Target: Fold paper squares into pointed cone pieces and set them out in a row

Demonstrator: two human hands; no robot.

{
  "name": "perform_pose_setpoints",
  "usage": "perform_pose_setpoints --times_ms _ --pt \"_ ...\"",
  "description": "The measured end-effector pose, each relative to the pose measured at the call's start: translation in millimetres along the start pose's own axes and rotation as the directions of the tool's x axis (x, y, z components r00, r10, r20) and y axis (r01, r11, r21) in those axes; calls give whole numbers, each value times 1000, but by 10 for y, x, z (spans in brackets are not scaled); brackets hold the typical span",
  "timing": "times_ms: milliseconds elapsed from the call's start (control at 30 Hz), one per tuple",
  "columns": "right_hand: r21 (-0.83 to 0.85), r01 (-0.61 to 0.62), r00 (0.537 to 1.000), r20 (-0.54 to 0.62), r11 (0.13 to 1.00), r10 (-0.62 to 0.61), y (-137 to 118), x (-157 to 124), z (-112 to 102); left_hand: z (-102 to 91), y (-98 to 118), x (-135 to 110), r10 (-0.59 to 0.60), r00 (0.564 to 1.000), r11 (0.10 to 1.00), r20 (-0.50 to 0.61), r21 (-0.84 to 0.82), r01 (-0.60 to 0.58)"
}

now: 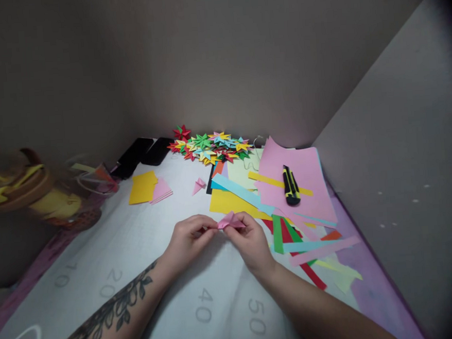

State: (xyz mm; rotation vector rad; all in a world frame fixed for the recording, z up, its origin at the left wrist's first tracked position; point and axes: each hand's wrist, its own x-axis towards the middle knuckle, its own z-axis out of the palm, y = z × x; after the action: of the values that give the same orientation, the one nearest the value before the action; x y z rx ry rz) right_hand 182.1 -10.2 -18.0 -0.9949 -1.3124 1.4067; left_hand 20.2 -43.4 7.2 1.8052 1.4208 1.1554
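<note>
My left hand (188,239) and my right hand (250,240) meet over the white mat (138,248), both pinching a small folded pink paper piece (230,221) between their fingertips. The left fingers grip its left tip, the right fingers curl round its right side. Just behind it lies a yellow sheet (228,203) under a light blue strip (239,189). Another small folded pink piece (198,185) lies further back on the mat.
A pile of coloured paper stars (209,147) sits at the back. A black and yellow utility knife (290,185) rests on a pink sheet (300,185) with coloured strips around. Yellow and pink squares (148,188), two black objects (143,152) and a basket (38,193) are at left.
</note>
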Motion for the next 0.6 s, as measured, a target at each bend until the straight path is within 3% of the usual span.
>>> perform_pose_setpoints --times_ms 133,233,600 --pt "17 6 999 38 1000 -6 27 -2 -9 17 17 5 -185 983 978 5 -95 185" --pt "22 2 998 65 1000 -4 26 -7 -12 30 -3 1 -262 965 955 -12 -149 258" --pt "-104 28 999 -41 994 -32 -31 -23 -3 48 2 -18 -239 971 961 18 -138 239"
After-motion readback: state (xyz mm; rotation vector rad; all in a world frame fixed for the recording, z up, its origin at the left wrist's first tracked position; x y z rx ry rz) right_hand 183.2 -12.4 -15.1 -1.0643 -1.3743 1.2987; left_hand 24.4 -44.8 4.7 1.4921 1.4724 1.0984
